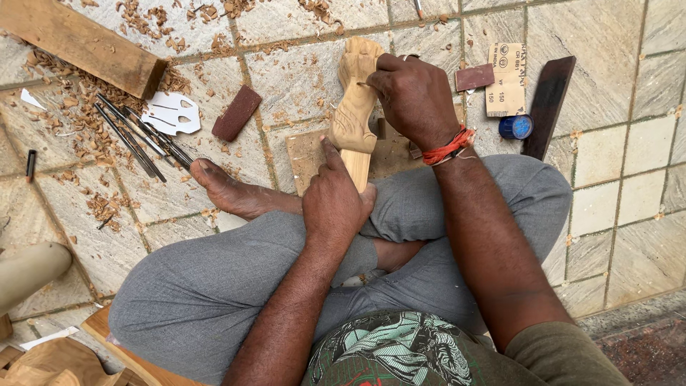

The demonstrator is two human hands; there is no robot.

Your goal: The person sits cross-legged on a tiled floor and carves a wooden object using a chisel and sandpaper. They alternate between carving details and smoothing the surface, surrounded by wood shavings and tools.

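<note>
Head view, looking down at a person sitting cross-legged on a stone tile floor (629, 143). The left hand (334, 204) is clamped around the lower end of a pale wooden carving (355, 100), holding it upright over the lap. The right hand (413, 96) is closed against the carving's upper side, fingers curled; whether it holds a tool cannot be told. A flat wooden board (304, 154) lies under the carving. Beyond the left hand lie a brown sanding block (236, 113), a white cut-out template (171, 113), thin metal chisels (136, 136) and wood shavings (78, 114). Beyond the right hand lie a sandpaper sheet (506, 78) and a blue cap (516, 126).
</note>
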